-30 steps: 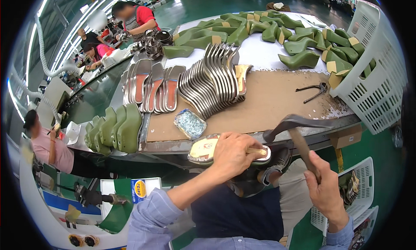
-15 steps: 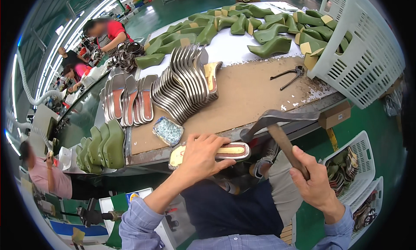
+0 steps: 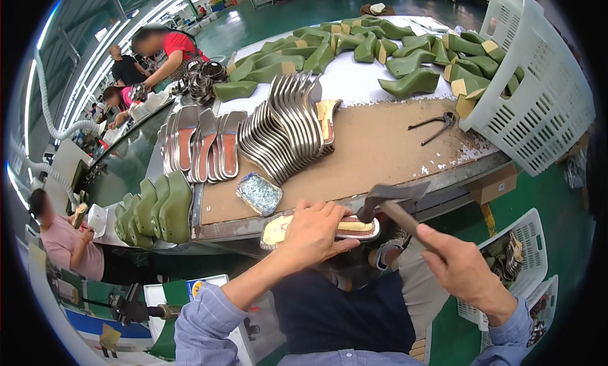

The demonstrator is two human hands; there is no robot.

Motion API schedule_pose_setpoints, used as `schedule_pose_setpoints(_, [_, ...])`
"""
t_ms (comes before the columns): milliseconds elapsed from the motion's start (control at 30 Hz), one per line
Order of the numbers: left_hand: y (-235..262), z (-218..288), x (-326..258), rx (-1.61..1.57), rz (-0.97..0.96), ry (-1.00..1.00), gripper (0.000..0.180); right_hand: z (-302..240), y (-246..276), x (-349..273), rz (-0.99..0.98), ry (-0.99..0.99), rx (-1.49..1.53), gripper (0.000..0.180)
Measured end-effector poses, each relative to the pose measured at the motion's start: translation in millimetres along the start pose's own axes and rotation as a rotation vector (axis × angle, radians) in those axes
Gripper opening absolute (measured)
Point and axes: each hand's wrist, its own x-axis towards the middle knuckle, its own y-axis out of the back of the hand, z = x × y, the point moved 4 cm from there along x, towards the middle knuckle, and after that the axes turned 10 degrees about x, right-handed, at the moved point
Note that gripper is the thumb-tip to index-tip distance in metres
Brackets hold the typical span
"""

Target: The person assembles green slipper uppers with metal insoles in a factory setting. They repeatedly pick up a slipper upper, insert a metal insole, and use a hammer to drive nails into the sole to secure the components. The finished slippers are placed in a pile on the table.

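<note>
My left hand [image 3: 315, 231] is closed over the middle of a sole-up shoe piece [image 3: 275, 230], with a cream insole centre and a reddish-brown, pale-rimmed border. Its underside is hidden, and it lies at the table's near edge over my lap. In my right hand [image 3: 465, 268] is the wooden handle of a hammer [image 3: 400, 218]. Its dark, curved metal head hangs just over the right end of the shoe piece; whether they touch I cannot tell. Just beyond my left hand sits a clear plastic pack [image 3: 259, 193] of small, silvery, nail-like bits.
Nested metal-edged shoe pieces [image 3: 282, 134] stand on the brown tabletop [image 3: 373, 134], with pincers [image 3: 432, 126] to their right. Green shoe lasts [image 3: 408, 84] cover the far side; others [image 3: 174, 207] stand at left. A white basket [image 3: 538, 93] leans at right. Co-workers sit along the left.
The hammer head has come down closer to the right end of the shoe piece. My left hand keeps its hold. The whole view has shifted slightly.
</note>
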Motion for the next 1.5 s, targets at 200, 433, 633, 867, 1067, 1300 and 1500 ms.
schedule_pose_setpoints(200, [0.9, -2.9, -3.0, -0.004, -0.034, 0.038, 0.056, -33.8, 52.5, -18.0, 0.606, 0.320, 0.336, 0.047])
schedule_pose_setpoints(433, [1.3, -2.7, -2.1, -0.027, -0.068, 0.045, 0.057, 7.9, -7.9, -2.5, 0.054, 0.075, -0.043, 0.046])
schedule_pose_setpoints(633, [1.0, 0.7, -0.1, -0.007, -0.072, 0.035, 0.064, -10.5, 19.7, -12.1, 0.401, 0.262, 0.052, 0.043])
schedule_pose_setpoints(867, [-20.3, 1.8, 6.5, 0.051, -0.223, -0.039, 0.080, 32.7, -18.9, 15.3, 0.156, 0.114, -0.206, 0.051])
schedule_pose_setpoints(1067, [52.2, -6.3, 11.7, -0.186, -0.177, 0.112, 0.072, 155.0, -54.6, 75.9, 0.168, -0.159, -0.607, 0.046])
schedule_pose_setpoints(1300, [127.4, -127.8, -171.9, -0.642, 1.196, 0.743, 0.051, 153.7, -74.1, 83.6, 0.240, -0.030, -0.478, 0.027])
schedule_pose_setpoints(1500, [-22.9, -169.8, -259.2, -0.188, 0.996, 1.214, 0.054, 154.7, -80.9, 91.1, 0.260, -0.065, -0.486, 0.022])
